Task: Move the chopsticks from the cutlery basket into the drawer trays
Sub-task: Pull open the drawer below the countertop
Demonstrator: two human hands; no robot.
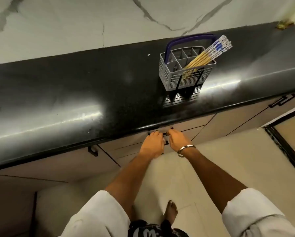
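Your left hand (152, 143) and right hand (177, 139) curl on the black drawer handle (164, 133); the yellow patterned-top chopsticks (203, 56) lean rightward in the grey mesh cutlery basket (182, 77) beyond, nearer your right.

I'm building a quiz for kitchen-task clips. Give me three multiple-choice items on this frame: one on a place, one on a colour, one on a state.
1. Where does the cutlery basket stand?
A. on the floor
B. on the black countertop
C. in an open drawer

2. What colour is the basket handle?
A. red
B. green
C. purple

3. What are the hands doing?
A. gripping the drawer handle
B. lifting the chopsticks
C. hanging idle

Answers:
1 B, the basket sits on the counter.
2 C, a purple arch.
3 A, left hand and right hand curl on the handle under the counter edge.
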